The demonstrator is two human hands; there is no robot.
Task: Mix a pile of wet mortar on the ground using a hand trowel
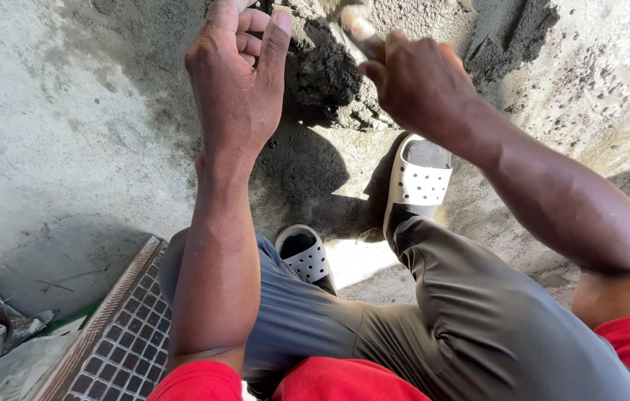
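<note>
From the head camera you look straight down at your own arms, your knees and the concrete floor (47, 134). The pile of wet mortar (326, 78) lies in front of you, just beyond both hands, in the gap between them; it has no clear long axis, it is only a dark lump that spreads toward the top edge. Your left hand (237, 82) is held upright beside the pile, its fingers curled loosely and the thumb up, and it holds nothing that you can see. Your right hand (415, 82) is closed like a fist around something pale at its top, but this part is blurred, so I cannot tell what it is. The right hand seems a little nearer to the pile. Your white sandals (419, 178) stand just below the mortar. No container is visible; a metal grate (125, 334) lies at the lower left.
</note>
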